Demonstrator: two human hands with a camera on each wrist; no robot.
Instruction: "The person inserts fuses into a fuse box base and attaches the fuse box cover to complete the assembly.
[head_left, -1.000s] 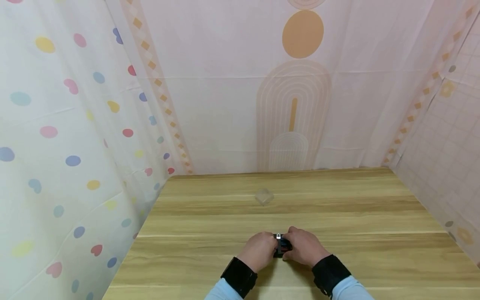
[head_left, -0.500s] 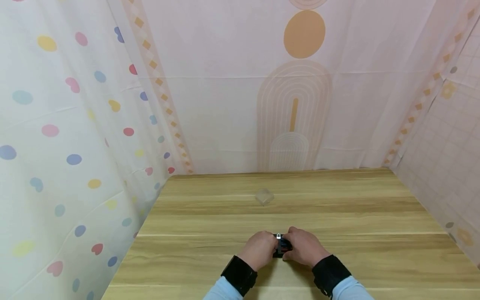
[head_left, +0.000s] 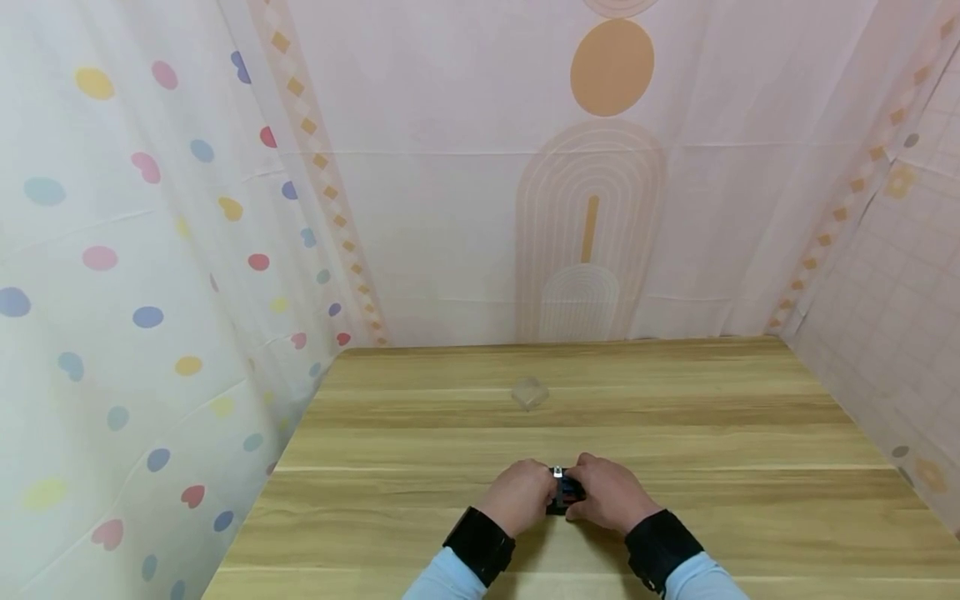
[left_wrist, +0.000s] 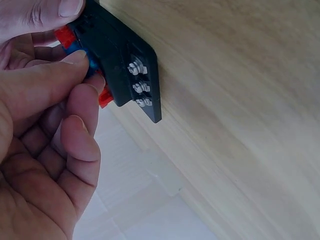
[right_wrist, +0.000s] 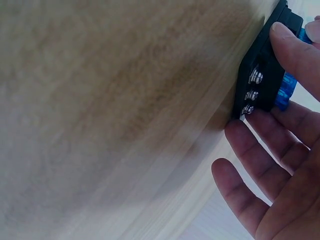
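Note:
A black fuse block [left_wrist: 112,52] with silver screw terminals [left_wrist: 139,85] stands on the table between both hands. Red blade fuses [left_wrist: 105,97] and blue blade fuses [right_wrist: 285,91] sit along its top. My left hand [head_left: 520,498] pinches a blue blade fuse [left_wrist: 93,64] between thumb and index finger at the block; its lower part is hidden. From the other side my right hand [head_left: 611,495] grips the block, its thumb [right_wrist: 283,36] along one side and fingertips at the opposite edge. In the head view the hands cover most of the block.
Farther back on the wood-grain table [head_left: 390,467] lies a small clear square cover [head_left: 530,393]. Patterned curtains [head_left: 450,250] hang behind the table and along its left and right sides.
The head view has shifted very slightly. Both hands stay on the fuse block, with no clear movement between the frames.

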